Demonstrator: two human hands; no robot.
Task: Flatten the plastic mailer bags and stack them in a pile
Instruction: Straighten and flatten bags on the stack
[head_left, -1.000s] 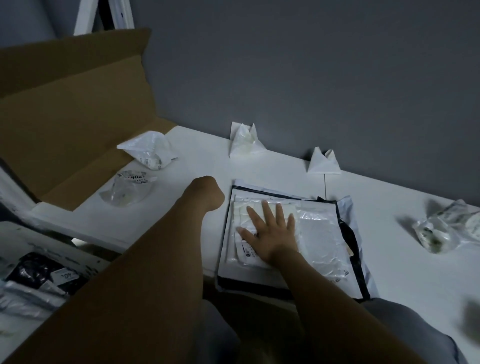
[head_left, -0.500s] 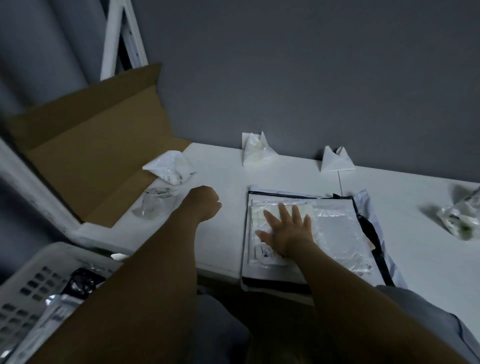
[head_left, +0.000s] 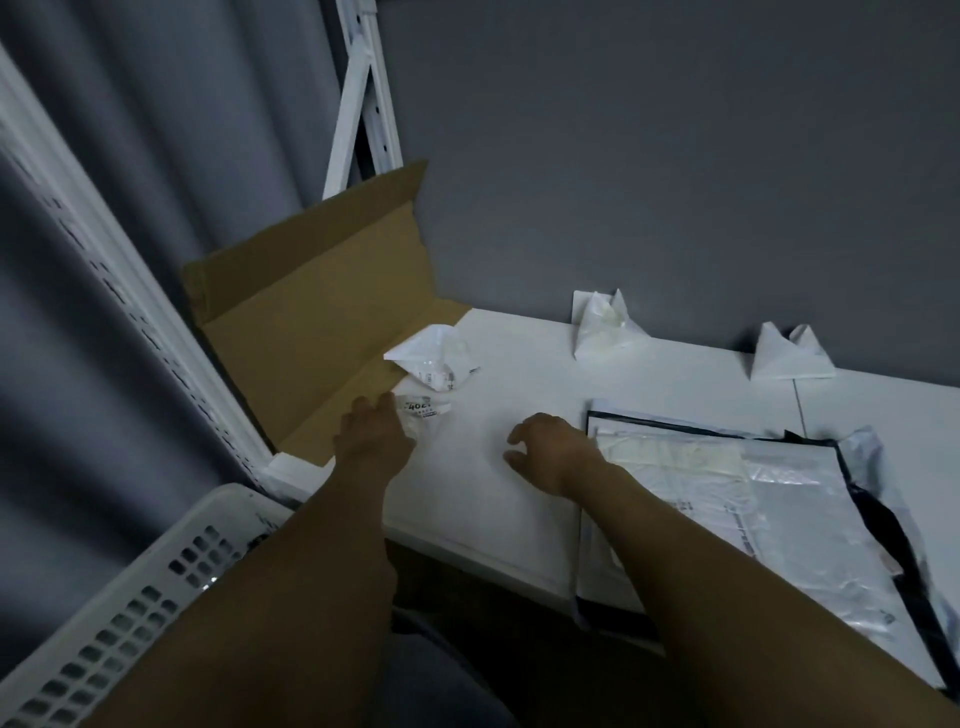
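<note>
White desk (head_left: 519, 374) meets a plain grey wall (head_left: 675, 156), in dim light. At 4 o'clock in the view lies the pile of flattened mailer bags (head_left: 727, 493): a black-edged bag underneath, clear and milky ones on top. Its long axis runs from 12 towards 5 o'clock, and its near end hangs over the desk's front edge. The print on it is too blurred to read.

At 9 o'clock from the pile, just beside it, the right hand (head_left: 550, 452) hovers over the bare desk, fingers loosely curled, holding nothing. Farther towards 9, the left hand (head_left: 371, 436) is stretched out to a crumpled clear bag (head_left: 423, 410), fingertips at its left edge; I cannot tell whether they pinch it. Its label reads "402", the smaller print being illegible. A crumpled white bag (head_left: 434, 356) sits just beyond, at 12 o'clock from it.

Two folded white bags (head_left: 605, 325) (head_left: 789, 353) stand against the wall at 12 o'clock from the pile. A flattened cardboard sheet (head_left: 311, 322) leans at 10 o'clock, before a white shelf upright (head_left: 363, 93) and a grey curtain (head_left: 104, 208). A white perforated basket (head_left: 130, 597) sits at 8 o'clock.
</note>
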